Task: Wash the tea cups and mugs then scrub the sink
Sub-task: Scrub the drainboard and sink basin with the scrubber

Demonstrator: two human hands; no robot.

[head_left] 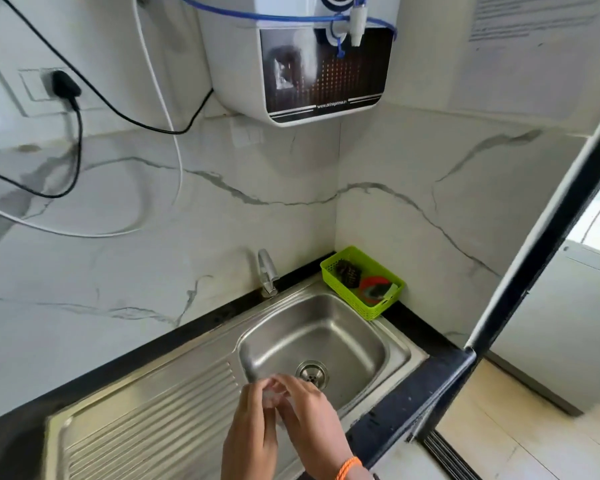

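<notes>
Sink (378, 336) duty seems to be where we stand: the steel basin sits in the counter's corner with nothing in it that we can see, no cups or mugs in view, tap (267, 277) shut off. To scrub well, we judge, we should fetch a scrubber from the green basket (371, 308) just beside the basin's far right corner, wet it, and work from the rim down towards the drain (311, 372), then over the ribbed drainboard (153, 410). Our left hand (253, 427) and right hand (309, 420) meet over the near edge, fingers touching one another, loosely bent. Something pale blurs between the fingertips; whether we hold anything, we cannot tell.
</notes>
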